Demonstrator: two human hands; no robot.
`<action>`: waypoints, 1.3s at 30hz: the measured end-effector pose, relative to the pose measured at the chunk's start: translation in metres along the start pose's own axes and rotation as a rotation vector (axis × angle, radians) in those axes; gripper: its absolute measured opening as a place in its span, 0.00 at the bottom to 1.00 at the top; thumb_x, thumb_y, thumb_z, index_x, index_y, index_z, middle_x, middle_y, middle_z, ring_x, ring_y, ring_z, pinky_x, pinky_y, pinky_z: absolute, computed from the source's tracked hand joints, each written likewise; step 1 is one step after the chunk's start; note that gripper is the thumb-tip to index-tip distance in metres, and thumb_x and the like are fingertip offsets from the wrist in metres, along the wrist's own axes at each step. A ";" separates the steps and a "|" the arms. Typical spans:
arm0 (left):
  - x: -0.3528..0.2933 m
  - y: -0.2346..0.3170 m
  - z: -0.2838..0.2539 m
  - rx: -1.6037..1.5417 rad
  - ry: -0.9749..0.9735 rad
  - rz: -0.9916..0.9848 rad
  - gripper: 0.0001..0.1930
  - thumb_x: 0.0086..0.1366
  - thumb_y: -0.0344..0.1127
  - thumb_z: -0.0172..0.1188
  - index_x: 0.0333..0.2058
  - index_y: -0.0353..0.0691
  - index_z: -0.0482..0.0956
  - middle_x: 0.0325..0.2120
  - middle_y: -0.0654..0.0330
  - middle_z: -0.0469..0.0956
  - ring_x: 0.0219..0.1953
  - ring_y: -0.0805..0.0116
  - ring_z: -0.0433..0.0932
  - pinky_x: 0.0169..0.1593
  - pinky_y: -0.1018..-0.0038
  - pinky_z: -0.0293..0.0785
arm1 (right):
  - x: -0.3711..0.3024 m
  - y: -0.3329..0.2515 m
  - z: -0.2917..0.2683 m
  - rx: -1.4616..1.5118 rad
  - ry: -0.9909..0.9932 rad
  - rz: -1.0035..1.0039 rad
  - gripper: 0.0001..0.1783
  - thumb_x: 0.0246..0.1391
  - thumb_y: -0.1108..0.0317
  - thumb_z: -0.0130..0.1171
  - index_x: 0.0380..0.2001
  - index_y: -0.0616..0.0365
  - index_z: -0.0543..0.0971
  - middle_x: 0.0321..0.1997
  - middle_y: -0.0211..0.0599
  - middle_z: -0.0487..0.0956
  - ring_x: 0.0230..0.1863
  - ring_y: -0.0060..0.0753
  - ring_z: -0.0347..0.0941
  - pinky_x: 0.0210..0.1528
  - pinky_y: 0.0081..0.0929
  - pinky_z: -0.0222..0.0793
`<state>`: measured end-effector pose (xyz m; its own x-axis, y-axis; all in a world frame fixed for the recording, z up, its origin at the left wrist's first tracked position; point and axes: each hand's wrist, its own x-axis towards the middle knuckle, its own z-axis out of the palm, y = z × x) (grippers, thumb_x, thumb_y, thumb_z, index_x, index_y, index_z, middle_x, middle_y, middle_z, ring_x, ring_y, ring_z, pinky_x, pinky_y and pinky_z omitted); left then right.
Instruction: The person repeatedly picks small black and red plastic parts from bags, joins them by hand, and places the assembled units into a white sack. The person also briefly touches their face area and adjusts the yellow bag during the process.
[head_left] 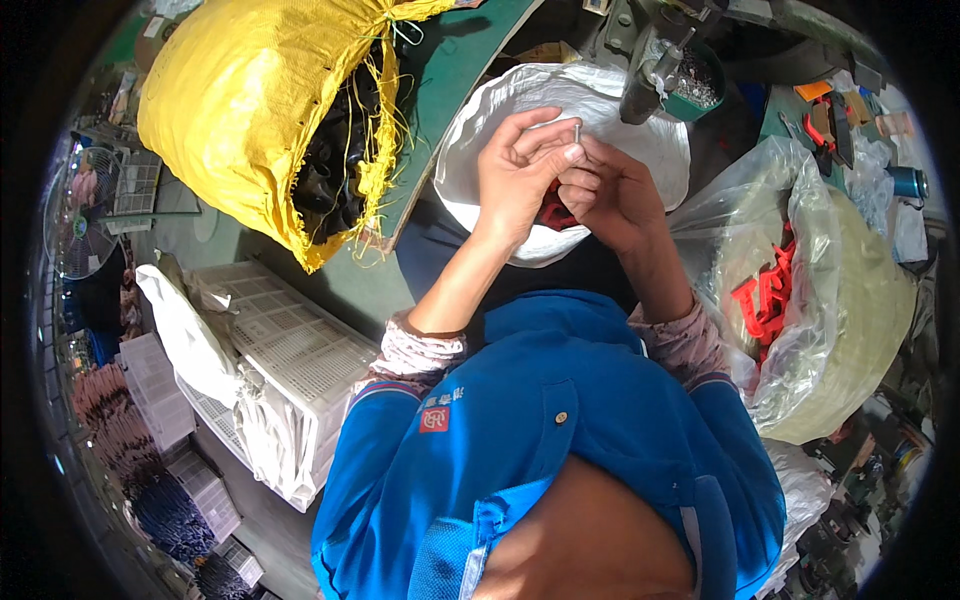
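Observation:
Both my hands are raised close together over a white woven sack (465, 150). A small metal pin (577, 132) stands up between the thumb and fingertips of my left hand (515, 180). My right hand (620, 200) is closed, its fingers curled and its thumb and forefinger meeting close beside the pin. Whatever lies inside the right fingers is hidden. Below the hands, red plastic parts (553, 213) show in the sack, partly covered by them.
A yellow woven sack (230, 100) of black parts lies on a green table at left. To the right, a clear plastic bag (810, 220) holds red parts (765, 300). A machine (645, 90) and a green tub of small metal pieces (697, 80) stand ahead. White crates (290, 330) sit at lower left.

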<state>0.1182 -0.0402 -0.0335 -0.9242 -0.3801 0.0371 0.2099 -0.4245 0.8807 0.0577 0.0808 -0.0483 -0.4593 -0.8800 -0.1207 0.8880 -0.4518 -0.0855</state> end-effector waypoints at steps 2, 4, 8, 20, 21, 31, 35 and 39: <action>0.000 0.003 -0.002 0.026 -0.019 0.017 0.22 0.54 0.21 0.62 0.48 0.32 0.68 0.42 0.50 0.77 0.38 0.71 0.77 0.45 0.76 0.74 | 0.001 0.000 0.001 0.022 -0.019 0.027 0.08 0.59 0.68 0.47 0.37 0.61 0.71 0.26 0.26 0.68 0.21 0.16 0.55 0.23 0.15 0.54; 0.000 0.007 -0.004 0.052 -0.040 0.029 0.22 0.54 0.21 0.62 0.48 0.32 0.68 0.42 0.50 0.76 0.38 0.72 0.76 0.45 0.77 0.74 | 0.001 0.000 0.002 0.014 -0.004 0.041 0.08 0.59 0.68 0.46 0.37 0.61 0.71 0.27 0.27 0.68 0.21 0.16 0.56 0.23 0.15 0.55; 0.000 0.010 -0.008 0.116 -0.072 0.057 0.23 0.53 0.20 0.62 0.48 0.33 0.67 0.42 0.51 0.77 0.38 0.74 0.76 0.45 0.78 0.73 | 0.000 0.000 0.004 -0.011 0.007 0.052 0.09 0.59 0.67 0.46 0.38 0.61 0.71 0.27 0.28 0.69 0.20 0.15 0.58 0.23 0.15 0.56; -0.004 0.008 -0.003 -0.223 0.004 -0.152 0.18 0.58 0.25 0.59 0.47 0.32 0.67 0.40 0.52 0.76 0.42 0.70 0.76 0.46 0.76 0.74 | -0.006 0.001 0.014 -0.176 0.136 -0.052 0.09 0.57 0.66 0.49 0.36 0.62 0.71 0.22 0.23 0.64 0.19 0.15 0.56 0.20 0.14 0.53; -0.004 0.008 -0.004 -0.278 0.018 -0.190 0.17 0.59 0.26 0.58 0.47 0.33 0.68 0.41 0.52 0.76 0.42 0.70 0.76 0.46 0.76 0.75 | -0.007 0.000 0.013 -0.195 0.150 -0.052 0.10 0.57 0.66 0.49 0.36 0.62 0.71 0.22 0.22 0.63 0.19 0.14 0.55 0.20 0.14 0.53; -0.002 -0.002 -0.013 -0.402 0.023 -0.309 0.13 0.62 0.33 0.56 0.45 0.38 0.73 0.41 0.58 0.76 0.41 0.70 0.75 0.47 0.70 0.75 | -0.011 -0.002 0.002 -0.213 0.142 -0.036 0.10 0.57 0.65 0.50 0.35 0.63 0.71 0.21 0.21 0.61 0.19 0.13 0.53 0.20 0.13 0.50; -0.002 -0.002 -0.012 -0.400 0.036 -0.318 0.13 0.62 0.33 0.56 0.45 0.39 0.73 0.41 0.58 0.76 0.41 0.70 0.75 0.47 0.70 0.75 | -0.012 -0.003 -0.002 -0.202 0.158 -0.035 0.10 0.57 0.65 0.50 0.35 0.63 0.72 0.20 0.20 0.60 0.18 0.13 0.53 0.20 0.13 0.50; -0.002 -0.003 -0.012 -0.351 0.041 -0.285 0.14 0.61 0.32 0.57 0.46 0.38 0.72 0.41 0.57 0.76 0.42 0.70 0.75 0.47 0.71 0.75 | -0.013 -0.002 -0.006 -0.151 0.141 -0.025 0.10 0.57 0.66 0.50 0.33 0.64 0.72 0.20 0.20 0.59 0.19 0.14 0.53 0.20 0.13 0.50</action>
<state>0.1235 -0.0477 -0.0416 -0.9490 -0.2364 -0.2086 0.0506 -0.7671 0.6395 0.0612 0.0939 -0.0523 -0.4887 -0.8350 -0.2531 0.8682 -0.4366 -0.2360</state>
